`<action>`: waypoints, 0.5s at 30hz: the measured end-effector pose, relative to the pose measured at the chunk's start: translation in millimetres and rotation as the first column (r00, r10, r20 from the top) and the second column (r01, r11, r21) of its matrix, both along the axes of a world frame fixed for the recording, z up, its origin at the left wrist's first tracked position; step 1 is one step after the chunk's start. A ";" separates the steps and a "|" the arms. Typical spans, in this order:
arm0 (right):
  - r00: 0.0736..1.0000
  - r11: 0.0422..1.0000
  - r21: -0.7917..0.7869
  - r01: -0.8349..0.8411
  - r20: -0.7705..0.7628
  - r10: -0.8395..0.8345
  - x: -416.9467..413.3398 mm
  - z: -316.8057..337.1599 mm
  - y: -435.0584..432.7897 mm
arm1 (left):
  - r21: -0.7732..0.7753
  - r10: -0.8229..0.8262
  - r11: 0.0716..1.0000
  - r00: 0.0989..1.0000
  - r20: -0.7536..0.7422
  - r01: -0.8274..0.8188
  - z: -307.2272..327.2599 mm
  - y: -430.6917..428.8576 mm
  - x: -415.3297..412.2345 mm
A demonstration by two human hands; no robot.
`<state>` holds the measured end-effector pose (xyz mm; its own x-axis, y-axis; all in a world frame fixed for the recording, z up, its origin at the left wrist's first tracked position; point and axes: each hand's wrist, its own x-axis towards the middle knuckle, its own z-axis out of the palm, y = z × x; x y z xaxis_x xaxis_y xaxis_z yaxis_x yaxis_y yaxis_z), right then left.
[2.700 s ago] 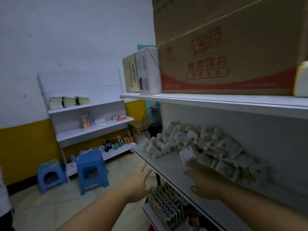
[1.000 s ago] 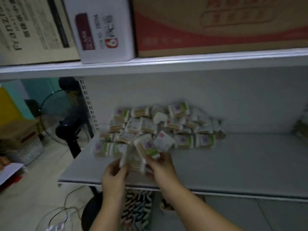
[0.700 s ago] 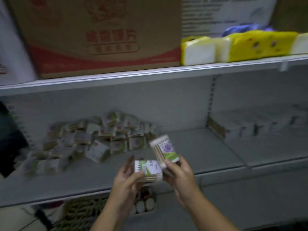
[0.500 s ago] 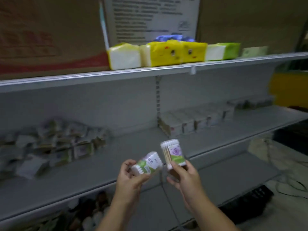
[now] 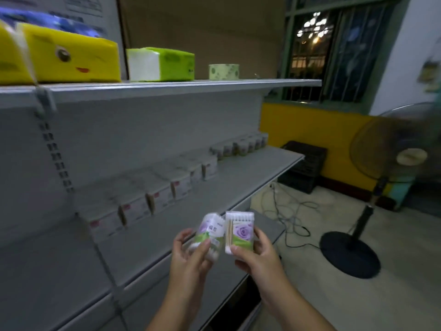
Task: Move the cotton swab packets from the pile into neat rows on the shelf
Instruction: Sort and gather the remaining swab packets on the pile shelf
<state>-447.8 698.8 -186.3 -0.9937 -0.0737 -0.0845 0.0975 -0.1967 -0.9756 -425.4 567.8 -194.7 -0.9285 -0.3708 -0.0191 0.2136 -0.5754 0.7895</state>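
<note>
My left hand (image 5: 191,256) grips a cotton swab packet (image 5: 210,231) with a purple flower label, tilted. My right hand (image 5: 256,253) holds a second cotton swab packet (image 5: 241,231) upright, swab tips at the top. Both packets sit side by side, in front of the grey middle shelf (image 5: 250,170). Along the back of that shelf runs a row of cotton swab packets (image 5: 164,194), stretching from lower left toward the far right end. The pile is out of view.
The upper shelf (image 5: 181,87) carries yellow tissue packs (image 5: 71,58), a green tissue pack (image 5: 162,64) and a tape roll (image 5: 223,71). A standing fan (image 5: 386,158) and cables (image 5: 290,216) are on the floor at right, under a barred window (image 5: 334,48).
I picked two packets from the pile, one in each hand, and turned right along the shelf. The pile has left the view; the arranged row and the fan have come in.
</note>
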 end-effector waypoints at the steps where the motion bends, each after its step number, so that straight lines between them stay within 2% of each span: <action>1: 1.000 0.999 0.028 0.025 0.009 -0.025 -18.2 -1.5 7.3 | 0.045 -0.047 0.998 0.999 0.021 0.046 -2.2 3.5 -20.1; 4: 0.992 0.991 0.063 0.119 0.045 -0.122 -76.5 -4.2 30.2 | 0.055 -0.205 0.978 0.973 0.104 0.200 -3.0 13.8 -75.4; 8: 0.980 0.976 0.095 0.195 0.031 -0.199 -145.4 3.1 50.2 | -0.110 -0.326 0.936 0.941 0.094 0.335 9.1 20.2 -141.7; 12: 0.958 0.938 0.196 0.286 -0.041 -0.283 -202.1 1.5 64.0 | -0.262 -0.261 0.922 0.958 0.123 0.285 9.9 24.9 -197.0; 15: 0.967 0.934 0.251 0.255 -0.061 -0.247 -245.2 -0.9 72.0 | -0.411 -0.140 0.886 0.970 0.199 0.212 12.5 33.0 -227.6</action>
<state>-693.1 770.8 -187.2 -0.9792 0.1989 -0.0396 0.0493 0.0444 -0.9978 -653.0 600.8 -182.1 -0.9771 -0.2069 -0.0487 -0.0083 -0.1915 0.9815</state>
